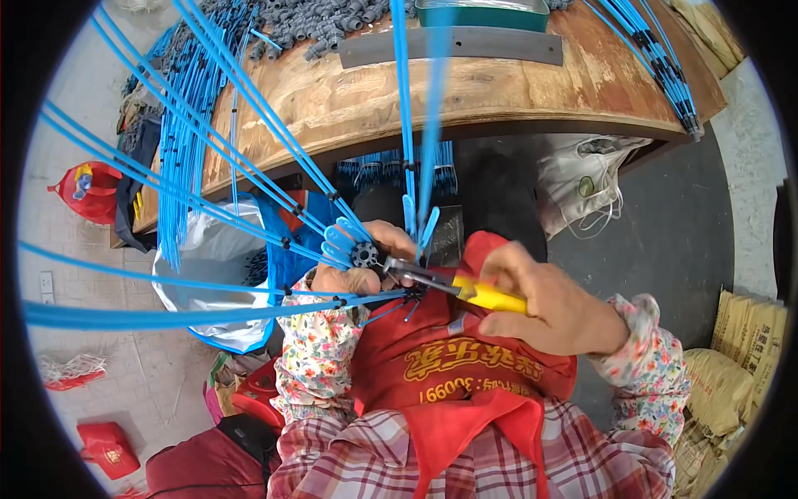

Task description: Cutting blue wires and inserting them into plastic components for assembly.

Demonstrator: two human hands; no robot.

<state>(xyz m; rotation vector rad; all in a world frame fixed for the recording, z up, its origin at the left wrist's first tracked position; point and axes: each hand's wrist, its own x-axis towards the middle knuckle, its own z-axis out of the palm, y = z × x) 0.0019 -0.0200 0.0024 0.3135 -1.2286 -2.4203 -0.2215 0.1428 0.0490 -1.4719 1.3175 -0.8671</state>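
My left hand [353,279] is closed round the middle of an umbrella frame, beside a black notched hub [365,254]. Long blue ribs [249,220] with black joints fan out from there to the left and away over the table. Some short blue rib ends [428,229] stand up near the fingers. In my right hand [557,312] are pliers with yellow handles [490,295]. Their metal jaws [399,268] are at the hub, close to my left fingertips. Whether the jaws grip anything is too small to tell. One upright rib is smeared by motion.
A wooden table [307,121] stands ahead, bearing a pile of grey plastic fittings [312,25], a green tray [486,15] and a grey metal strip [453,48]. Bundled blue ribs [187,141] hang off its left side. An open white-lined bag [199,249] stands left; sacks [723,382] lie right.
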